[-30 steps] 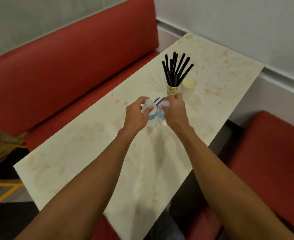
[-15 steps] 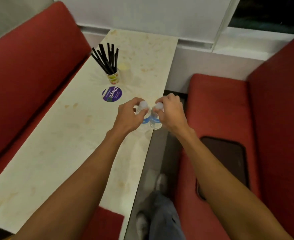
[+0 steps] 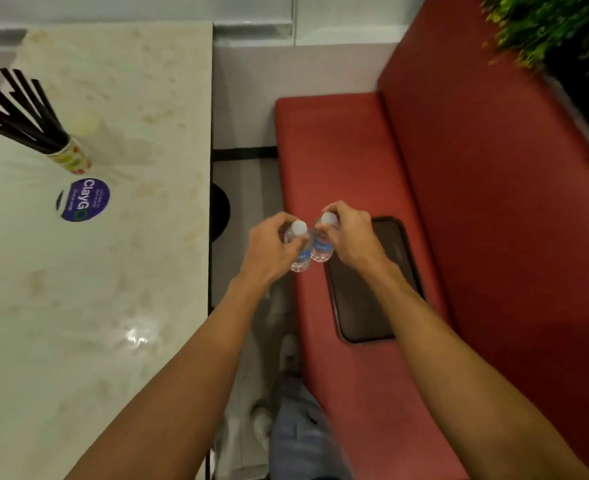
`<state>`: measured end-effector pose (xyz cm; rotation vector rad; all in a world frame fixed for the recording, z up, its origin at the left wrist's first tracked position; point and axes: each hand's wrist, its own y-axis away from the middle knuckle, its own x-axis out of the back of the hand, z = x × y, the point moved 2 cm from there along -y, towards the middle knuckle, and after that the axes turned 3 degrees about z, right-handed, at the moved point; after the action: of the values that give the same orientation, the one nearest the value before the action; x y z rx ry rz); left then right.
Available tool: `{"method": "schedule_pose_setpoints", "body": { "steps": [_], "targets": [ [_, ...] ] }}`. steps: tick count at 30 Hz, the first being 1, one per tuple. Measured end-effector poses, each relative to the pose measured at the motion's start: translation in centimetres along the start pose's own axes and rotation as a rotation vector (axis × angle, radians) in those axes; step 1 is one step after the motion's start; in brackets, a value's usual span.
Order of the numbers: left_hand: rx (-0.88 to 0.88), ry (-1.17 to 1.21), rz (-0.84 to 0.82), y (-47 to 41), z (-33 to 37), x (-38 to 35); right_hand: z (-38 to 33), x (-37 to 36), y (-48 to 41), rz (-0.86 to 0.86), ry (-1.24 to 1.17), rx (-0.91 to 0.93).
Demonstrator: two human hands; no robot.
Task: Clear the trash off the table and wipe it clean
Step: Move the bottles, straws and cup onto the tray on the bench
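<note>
Roughly upright, caps up, touching: left bottle clamped in left hand, right bottle in right hand

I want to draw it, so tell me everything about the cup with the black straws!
The cup is small and looks like paper, pale with orange, green and red spots. It stands on the pale marbled table, toward the left of the view, and looks tilted in this wide shot. A bunch of black straws sticks out of it, fanning up and left. A pale cup sits close behind; whether they touch is unclear. A round purple sticker lies just in front.
</note>
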<state>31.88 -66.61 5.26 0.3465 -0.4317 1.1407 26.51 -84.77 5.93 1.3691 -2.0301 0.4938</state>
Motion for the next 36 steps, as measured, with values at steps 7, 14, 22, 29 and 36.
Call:
{"method": "schedule_pose_setpoints", "body": {
  "steps": [7,14,22,29,36],
  "targets": [
    [0.153,0.085,-0.086,-1.5,-3.1,-8.1,6.8,0.3,-2.2,-0.023,0.014,-0.129],
    [0.205,0.079,-0.145,-4.3,-5.8,-14.2,12.7,-0.9,-4.8,-0.029,0.001,-0.218],
    [0.218,0.099,-0.162,-7.4,-8.7,-19.5,18.2,-2.7,-7.7,0.0,-0.015,-0.286],
    [0.24,0.07,-0.192,-9.2,-10.9,-23.3,21.3,-4.2,-9.9,-0.013,-0.056,-0.342],
    [0.19,0.018,-0.256,-9.2,-11.8,-25.3,23.9,-5.7,-10.2,-0.063,-0.011,-0.376]
  ]
}}
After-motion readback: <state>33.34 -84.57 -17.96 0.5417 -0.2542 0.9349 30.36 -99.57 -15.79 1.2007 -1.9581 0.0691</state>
